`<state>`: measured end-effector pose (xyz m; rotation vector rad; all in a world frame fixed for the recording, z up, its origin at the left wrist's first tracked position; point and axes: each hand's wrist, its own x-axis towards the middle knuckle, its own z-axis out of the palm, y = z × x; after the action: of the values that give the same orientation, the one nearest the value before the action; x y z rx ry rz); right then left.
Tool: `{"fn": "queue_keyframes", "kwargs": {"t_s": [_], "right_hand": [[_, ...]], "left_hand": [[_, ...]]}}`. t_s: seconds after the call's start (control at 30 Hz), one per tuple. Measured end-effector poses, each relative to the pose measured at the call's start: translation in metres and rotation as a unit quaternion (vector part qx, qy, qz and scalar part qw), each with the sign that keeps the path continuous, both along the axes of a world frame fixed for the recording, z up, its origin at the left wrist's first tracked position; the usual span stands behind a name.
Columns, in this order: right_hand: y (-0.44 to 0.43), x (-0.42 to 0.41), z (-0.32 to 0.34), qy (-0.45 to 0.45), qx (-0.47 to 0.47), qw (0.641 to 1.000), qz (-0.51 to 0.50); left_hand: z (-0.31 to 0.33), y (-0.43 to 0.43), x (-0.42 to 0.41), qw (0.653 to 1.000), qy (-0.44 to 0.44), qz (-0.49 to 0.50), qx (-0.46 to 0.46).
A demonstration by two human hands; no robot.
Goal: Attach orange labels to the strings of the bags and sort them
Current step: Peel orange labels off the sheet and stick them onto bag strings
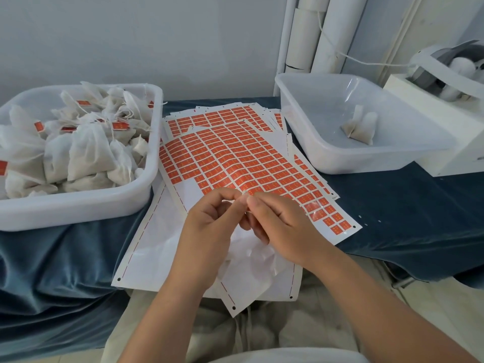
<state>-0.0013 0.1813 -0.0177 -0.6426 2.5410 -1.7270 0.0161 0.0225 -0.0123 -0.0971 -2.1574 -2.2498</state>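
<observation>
- My view looks down on a desk draped in a dark blue velvety cloth (419, 205), with both hands raised over its near edge.
- The left hand (209, 224) and right hand (280, 221) meet fingertip to fingertip. Each has thumb and forefinger pinched narrowly on the same small pale bit (245, 199). I cannot tell whether it is string or label.
- Right under the hands lies a white mesh drawstring bag (256, 258), crumpled on the paper at the near desk edge and partly hidden by both wrists.
- The sheets of small orange rectangular labels (248, 158) fan out across the middle of the desk, overlapping one another. The top sheet has bare white backing at its lower left corner.
- Beneath them, a peeled white backing sheet with a red dashed margin (157, 247) reaches over the desk edge.
- On the left sits a white translucent plastic tub (78, 203), piled with white bags bearing orange labels on their strings (86, 148).
- On the right, a second white translucent plastic tub (366, 166) holds a few plain white bags (360, 125) near its back; I see no orange on them.
- Just beside that tub stands a white boxy machine with a grey top (445, 82).
- White paper rolls (314, 30) lean upright against the wall behind.
</observation>
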Motion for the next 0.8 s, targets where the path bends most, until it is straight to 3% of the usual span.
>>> {"fn": "queue_keyframes", "kwargs": {"t_s": [0.47, 0.8], "right_hand": [[0.003, -0.003, -0.006, 0.053, 0.058, 0.997, -0.026], [-0.007, 0.007, -0.006, 0.123, 0.073, 0.987, -0.072]], "left_hand": [[-0.003, -0.002, -0.001, 0.999, -0.007, 0.009, -0.052], [0.007, -0.016, -0.006, 0.974, 0.096, 0.049, -0.197]]}}
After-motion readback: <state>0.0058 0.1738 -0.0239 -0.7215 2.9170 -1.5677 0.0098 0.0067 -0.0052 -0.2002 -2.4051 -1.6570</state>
